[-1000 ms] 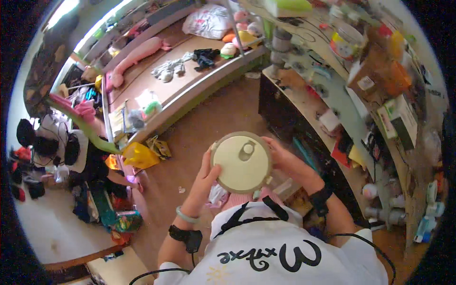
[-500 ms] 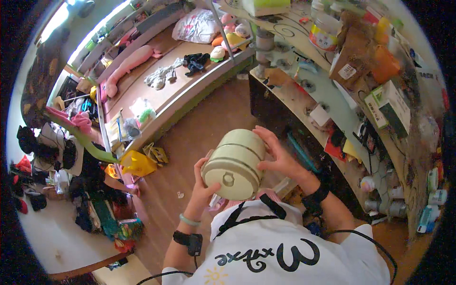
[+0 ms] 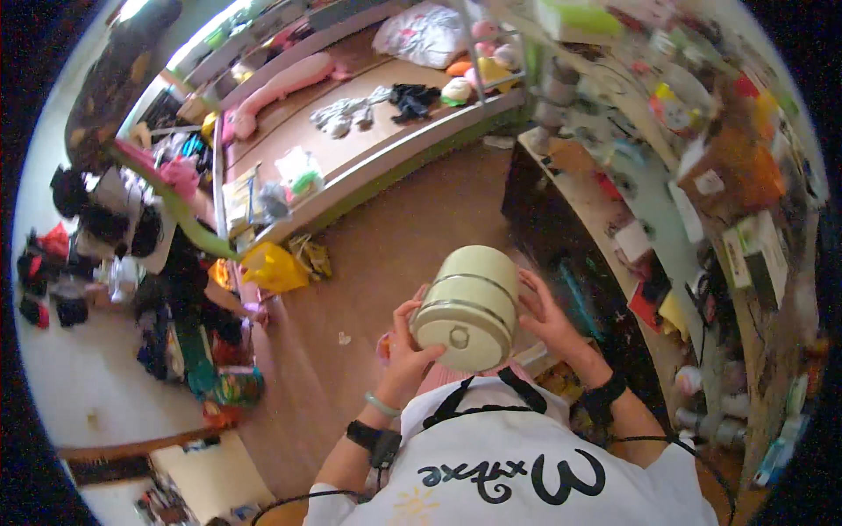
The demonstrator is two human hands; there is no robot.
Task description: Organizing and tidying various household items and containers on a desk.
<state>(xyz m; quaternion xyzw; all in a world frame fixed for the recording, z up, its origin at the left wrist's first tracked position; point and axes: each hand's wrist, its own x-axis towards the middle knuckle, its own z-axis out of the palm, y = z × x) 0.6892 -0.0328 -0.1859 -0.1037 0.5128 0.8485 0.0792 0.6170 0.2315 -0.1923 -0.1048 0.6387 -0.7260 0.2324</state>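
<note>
Head view: a cream round container with metal bands is held in the air above the wooden floor, tilted. The left hand and right hand clasp its sides, fingers curled. It looks rigid, smooth, maybe slippery; the banded sides seem the best hold.

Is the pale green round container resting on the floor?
No, both hands hold the round container up in the air above the wooden floor.

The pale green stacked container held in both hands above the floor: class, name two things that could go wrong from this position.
1. The stacked container is tipped on its side, gripped only by the left hand and right hand; its tiers might slip apart or it might drop onto the wooden floor.
2. The cluttered desk stands close; a swing could knock it.
</note>
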